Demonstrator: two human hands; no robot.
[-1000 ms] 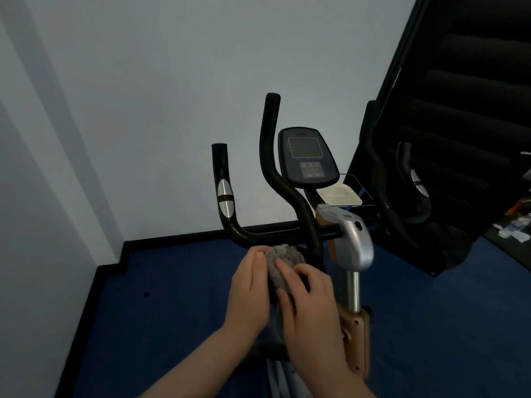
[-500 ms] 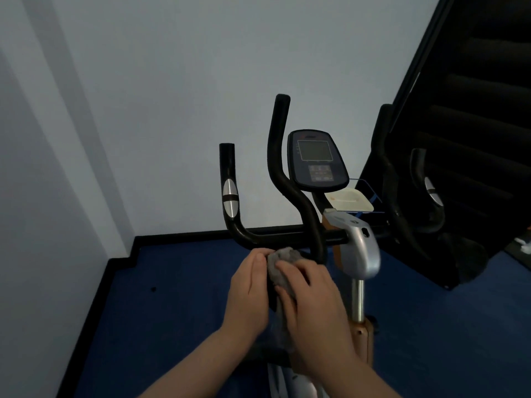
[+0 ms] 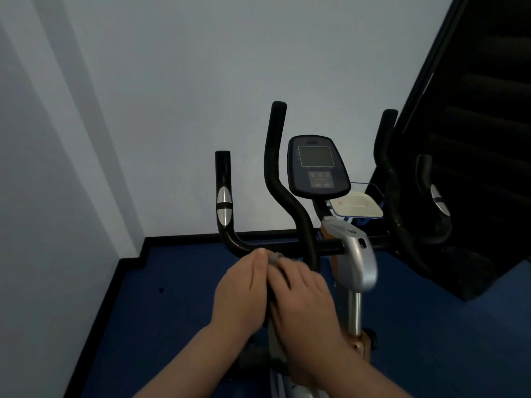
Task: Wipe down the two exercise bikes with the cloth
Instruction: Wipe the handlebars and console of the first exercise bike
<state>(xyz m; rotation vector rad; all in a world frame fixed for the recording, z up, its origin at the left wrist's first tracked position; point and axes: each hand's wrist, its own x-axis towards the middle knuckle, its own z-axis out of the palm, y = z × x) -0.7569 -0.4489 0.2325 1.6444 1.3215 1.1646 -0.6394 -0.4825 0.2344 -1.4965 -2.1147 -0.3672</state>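
Both hands meet just below the handlebar of the exercise bike. The left hand and the right hand pinch the grey cloth between them, almost hiding it. I think they are folding it; next it must be pressed on the bar.

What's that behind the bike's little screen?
Behind and right of the console a pale flat lid-like thing lies on a clear blue-edged tray. The console and handlebar hide the tray's support. Beyond is white wall.
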